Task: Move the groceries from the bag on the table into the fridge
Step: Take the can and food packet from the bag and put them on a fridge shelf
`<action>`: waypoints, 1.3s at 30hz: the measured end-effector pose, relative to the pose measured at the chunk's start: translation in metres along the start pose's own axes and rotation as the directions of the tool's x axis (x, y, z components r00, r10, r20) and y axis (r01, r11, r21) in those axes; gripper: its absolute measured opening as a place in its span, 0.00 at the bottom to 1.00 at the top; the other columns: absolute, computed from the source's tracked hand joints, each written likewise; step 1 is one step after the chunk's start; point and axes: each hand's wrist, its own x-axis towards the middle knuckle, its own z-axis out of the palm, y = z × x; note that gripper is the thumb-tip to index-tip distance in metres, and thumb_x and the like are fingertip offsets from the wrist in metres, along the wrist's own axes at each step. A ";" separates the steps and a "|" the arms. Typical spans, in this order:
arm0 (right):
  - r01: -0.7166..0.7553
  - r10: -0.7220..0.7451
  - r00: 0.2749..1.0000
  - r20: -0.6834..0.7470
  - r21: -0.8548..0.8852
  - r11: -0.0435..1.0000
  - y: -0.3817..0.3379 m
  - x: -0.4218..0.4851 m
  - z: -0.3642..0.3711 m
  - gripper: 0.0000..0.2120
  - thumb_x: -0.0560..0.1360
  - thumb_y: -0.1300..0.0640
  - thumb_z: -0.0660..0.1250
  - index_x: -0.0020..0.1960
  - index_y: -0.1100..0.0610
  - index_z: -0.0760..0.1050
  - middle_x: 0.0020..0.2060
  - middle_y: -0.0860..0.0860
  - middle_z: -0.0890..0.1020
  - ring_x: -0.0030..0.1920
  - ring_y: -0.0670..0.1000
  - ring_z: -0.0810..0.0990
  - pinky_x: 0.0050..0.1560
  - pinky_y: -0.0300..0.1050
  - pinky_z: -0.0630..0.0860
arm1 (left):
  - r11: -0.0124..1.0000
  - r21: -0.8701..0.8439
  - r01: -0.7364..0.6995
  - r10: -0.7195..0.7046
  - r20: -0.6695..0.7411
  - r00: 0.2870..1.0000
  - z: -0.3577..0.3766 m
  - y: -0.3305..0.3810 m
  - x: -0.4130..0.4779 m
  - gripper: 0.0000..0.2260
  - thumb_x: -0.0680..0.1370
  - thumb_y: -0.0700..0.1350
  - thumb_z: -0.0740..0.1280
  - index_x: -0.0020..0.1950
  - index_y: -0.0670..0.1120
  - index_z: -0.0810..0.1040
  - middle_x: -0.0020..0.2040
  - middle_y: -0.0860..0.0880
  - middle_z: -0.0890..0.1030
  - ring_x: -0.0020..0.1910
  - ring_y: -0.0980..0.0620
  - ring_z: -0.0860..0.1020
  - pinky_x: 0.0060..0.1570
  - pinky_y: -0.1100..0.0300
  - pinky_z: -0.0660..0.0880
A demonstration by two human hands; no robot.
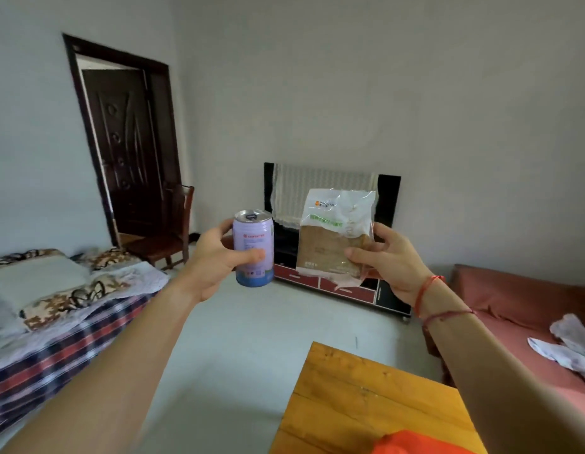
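Observation:
My left hand [215, 260] grips a pale purple drink can [253, 249], held upright at arm's length. A clear plastic packet with a brown block of food inside [333, 237] hangs upright in my right hand [386, 260], which pinches its lower right corner. Both are raised in front of me, side by side and apart. An orange bag [415, 445] shows only as a corner at the bottom edge, on the yellow wooden table [366, 404]. No fridge is in view.
A TV stand with a cloth-draped screen [330, 198] stands against the far wall. A bed with a plaid cover [55, 339] fills the left, a wooden chair [166, 237] and dark door [127, 152] behind it. A red sofa [520, 306] lies on the right. Grey floor runs between them.

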 end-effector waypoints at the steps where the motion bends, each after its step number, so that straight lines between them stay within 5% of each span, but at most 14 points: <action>1: 0.001 -0.001 1.000 0.026 0.003 1.000 -0.001 0.001 0.018 0.18 0.72 0.72 0.71 0.57 0.56 0.77 0.47 0.55 0.86 0.46 0.54 0.86 0.41 0.48 0.83 | 1.000 0.015 -0.007 0.007 -0.030 1.000 -0.018 0.003 -0.010 0.21 0.69 0.29 0.74 0.55 0.50 0.78 0.41 0.53 0.86 0.40 0.55 0.83 0.36 0.61 0.80; 10: -0.029 0.008 0.965 0.261 0.078 0.997 -0.004 -0.006 0.189 0.16 0.72 0.71 0.72 0.56 0.58 0.77 0.50 0.62 0.84 0.45 0.58 0.83 0.50 0.60 0.80 | 0.992 0.126 0.020 0.017 -0.289 0.957 -0.172 0.043 -0.117 0.22 0.68 0.30 0.75 0.57 0.48 0.78 0.47 0.50 0.85 0.46 0.51 0.84 0.43 0.57 0.81; 14: -0.034 -0.009 0.918 0.397 0.101 0.994 -0.009 -0.008 0.261 0.19 0.72 0.70 0.72 0.60 0.57 0.76 0.46 0.57 0.85 0.42 0.53 0.84 0.44 0.52 0.81 | 0.987 0.154 0.048 0.019 -0.407 0.913 -0.224 0.065 -0.167 0.22 0.69 0.29 0.73 0.55 0.51 0.78 0.44 0.52 0.86 0.43 0.54 0.84 0.38 0.62 0.79; 19: -0.042 -0.039 0.831 0.555 0.134 0.990 -0.016 -0.016 0.344 0.20 0.71 0.70 0.73 0.59 0.55 0.77 0.46 0.55 0.84 0.43 0.53 0.83 0.48 0.56 0.80 | 0.977 0.199 0.077 0.047 -0.552 0.833 -0.272 0.089 -0.223 0.21 0.69 0.30 0.74 0.55 0.50 0.78 0.48 0.49 0.86 0.46 0.52 0.85 0.40 0.61 0.80; 27: -0.062 -0.107 0.617 0.780 0.184 0.981 -0.017 -0.026 0.451 0.20 0.70 0.68 0.75 0.59 0.55 0.78 0.40 0.50 0.85 0.43 0.54 0.83 0.45 0.54 0.81 | 0.942 0.285 0.175 0.118 -0.772 0.625 -0.302 0.116 -0.311 0.19 0.70 0.31 0.74 0.57 0.47 0.79 0.48 0.47 0.86 0.46 0.48 0.85 0.41 0.56 0.82; 34: -0.082 -0.166 0.331 0.929 0.203 0.976 -0.036 -0.073 0.523 0.23 0.70 0.68 0.75 0.63 0.55 0.75 0.46 0.53 0.86 0.48 0.57 0.85 0.52 0.62 0.81 | 0.907 0.324 0.271 0.209 -0.902 0.377 -0.279 0.139 -0.399 0.21 0.68 0.28 0.73 0.57 0.45 0.80 0.47 0.45 0.86 0.46 0.47 0.84 0.42 0.58 0.80; 39: -0.181 -0.198 0.147 0.969 0.224 0.958 -0.052 -0.131 0.556 0.23 0.72 0.69 0.72 0.62 0.54 0.73 0.50 0.55 0.85 0.44 0.49 0.85 0.38 0.45 0.83 | 0.887 0.316 0.337 0.272 -0.947 0.174 -0.248 0.158 -0.469 0.22 0.68 0.26 0.73 0.58 0.43 0.79 0.46 0.45 0.85 0.44 0.49 0.84 0.39 0.59 0.80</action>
